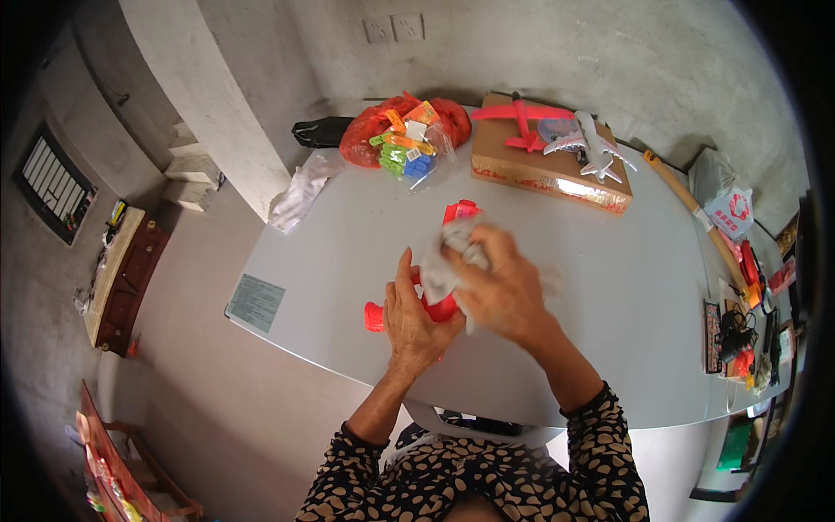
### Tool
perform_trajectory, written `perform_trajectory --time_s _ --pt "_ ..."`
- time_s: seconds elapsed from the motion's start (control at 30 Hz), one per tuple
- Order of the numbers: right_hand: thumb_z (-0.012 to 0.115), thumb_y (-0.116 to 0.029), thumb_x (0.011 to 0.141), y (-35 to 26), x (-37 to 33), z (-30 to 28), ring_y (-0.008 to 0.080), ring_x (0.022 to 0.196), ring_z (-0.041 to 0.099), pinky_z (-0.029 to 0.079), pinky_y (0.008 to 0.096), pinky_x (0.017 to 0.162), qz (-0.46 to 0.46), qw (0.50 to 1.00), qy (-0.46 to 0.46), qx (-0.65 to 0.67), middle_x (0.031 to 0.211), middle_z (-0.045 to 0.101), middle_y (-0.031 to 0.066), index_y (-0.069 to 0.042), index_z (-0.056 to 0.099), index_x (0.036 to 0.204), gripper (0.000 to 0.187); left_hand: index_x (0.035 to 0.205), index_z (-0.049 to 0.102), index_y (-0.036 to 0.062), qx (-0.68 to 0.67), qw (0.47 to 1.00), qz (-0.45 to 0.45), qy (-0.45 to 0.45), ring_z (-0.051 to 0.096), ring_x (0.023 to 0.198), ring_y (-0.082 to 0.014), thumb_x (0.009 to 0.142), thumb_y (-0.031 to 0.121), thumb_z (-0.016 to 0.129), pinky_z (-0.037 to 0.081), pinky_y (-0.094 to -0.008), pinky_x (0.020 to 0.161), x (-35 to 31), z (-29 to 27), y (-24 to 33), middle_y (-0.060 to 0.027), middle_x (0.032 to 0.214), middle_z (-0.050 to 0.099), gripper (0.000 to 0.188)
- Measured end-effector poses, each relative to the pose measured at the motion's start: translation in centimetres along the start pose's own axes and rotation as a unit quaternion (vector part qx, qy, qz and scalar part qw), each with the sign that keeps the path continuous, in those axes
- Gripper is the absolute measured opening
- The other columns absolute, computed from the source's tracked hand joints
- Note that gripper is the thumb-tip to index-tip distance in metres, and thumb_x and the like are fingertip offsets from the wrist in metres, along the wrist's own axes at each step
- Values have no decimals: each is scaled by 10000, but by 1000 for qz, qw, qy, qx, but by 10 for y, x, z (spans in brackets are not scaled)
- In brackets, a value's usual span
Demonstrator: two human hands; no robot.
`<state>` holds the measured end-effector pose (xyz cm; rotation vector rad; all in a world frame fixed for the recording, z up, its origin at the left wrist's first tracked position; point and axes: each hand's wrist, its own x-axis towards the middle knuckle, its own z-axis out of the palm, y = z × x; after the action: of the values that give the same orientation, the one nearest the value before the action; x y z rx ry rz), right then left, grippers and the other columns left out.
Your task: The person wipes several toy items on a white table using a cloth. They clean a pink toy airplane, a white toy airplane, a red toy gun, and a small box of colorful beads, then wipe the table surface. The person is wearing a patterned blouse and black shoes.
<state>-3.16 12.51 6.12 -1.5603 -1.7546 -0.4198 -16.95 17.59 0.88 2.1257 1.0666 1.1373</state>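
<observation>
My left hand (pixel 413 322) grips a red plastic toy (pixel 441 308) above the near middle of the table, its fingers partly wrapped round it. One red end sticks out to the left of that hand and another juts out beyond the cloth. The toy's middle is covered, so its exact kind is hard to make out. A crumpled whitish cloth (pixel 441 271) is bunched in my right hand (pixel 500 283), pressed over the toy's upper part. That hand is slightly smeared by motion.
On the grey table (pixel 609 322), a red bag (pixel 361 139) and a clear pack of coloured clips (pixel 407 157) stand at the back. A cardboard box (pixel 539 181) carries a pink toy plane (pixel 522 122) and a white one (pixel 598 148). Another white cloth (pixel 302 191) lies left; clutter lines the right edge.
</observation>
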Motion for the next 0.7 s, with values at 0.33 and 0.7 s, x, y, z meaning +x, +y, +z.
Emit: perform_trajectory --time_s 0.33,0.7 --pt "629 -70 788 47 -10 22 273 976 564 508 361 757 185 971 132 71 1166 484 122 -79 578 1248 464 1390 377 51 64 996 35 -48 478 1023 -294 638 221 796 397 -430 859 2 8 -7 -94 1166 505 878" --pt "646 -127 763 15 -25 4 281 956 578 526 381 759 66 986 -65 141 1159 459 113 -173 559 1294 540 1324 425 -31 -482 828 -255 -126 558 1045 -222 909 136 467 489 -371 872 31 7 0 -132 1160 547 449"
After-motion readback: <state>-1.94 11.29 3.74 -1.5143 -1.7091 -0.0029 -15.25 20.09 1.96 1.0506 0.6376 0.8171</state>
